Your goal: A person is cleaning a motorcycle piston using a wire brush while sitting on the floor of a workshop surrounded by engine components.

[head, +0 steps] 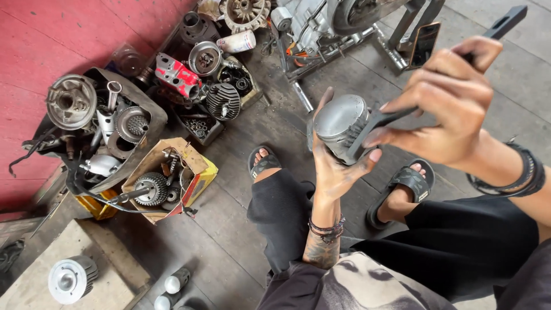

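My left hand (336, 169) cups a grey metal piston (338, 123) from below and behind, holding it up over my knees. In my right hand (447, 103) is a long dark flat tool (499, 23); its lower end lies against the piston's ringed side. Both hands are grimy. I sit with black trousers and black sandals (408, 186) on the grey floor.
At left, a yellow cardboard box (198, 166) and a dark tub (152, 112) hold gears, cylinders and other engine parts. A finned cylinder (222, 100) and a red part (177, 74) lie nearby. An engine on a metal stand (321, 26) is ahead, and a finned part (70, 279) rests on a board.
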